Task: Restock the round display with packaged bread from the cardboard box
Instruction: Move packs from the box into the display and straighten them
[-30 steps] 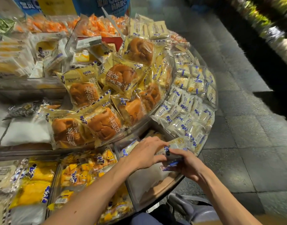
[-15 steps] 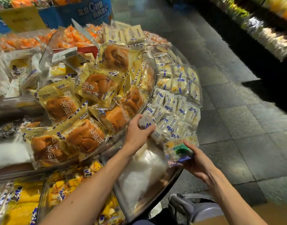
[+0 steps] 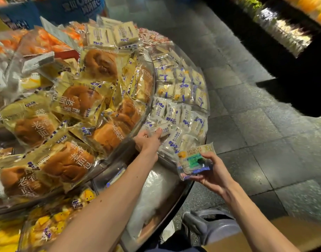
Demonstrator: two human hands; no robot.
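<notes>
The round display (image 3: 183, 190) has an upper tier piled with brown bread packs (image 3: 78, 100) and a lower ring of small white-and-blue bread packs (image 3: 181, 115). My left hand (image 3: 148, 140) reaches into the lower ring and pinches a small white bread pack (image 3: 165, 130) among the others. My right hand (image 3: 212, 173) hovers just outside the rim, holding a small clear bread pack (image 3: 194, 160) with green and blue print. A corner of the cardboard box (image 3: 292, 233) shows at the bottom right.
One lower-ring compartment (image 3: 156, 193) in front of me holds only crumpled clear plastic. Yellow snack packs (image 3: 47, 228) fill the section to its left. A grey stool or cart part (image 3: 207, 224) stands by my legs. Tiled floor lies to the right, with dark shelving (image 3: 283, 28) beyond.
My left hand moved from the near compartment up into the ring of white packs, carrying a small pack. My right hand lifted its pack up and right, clear of the rim.
</notes>
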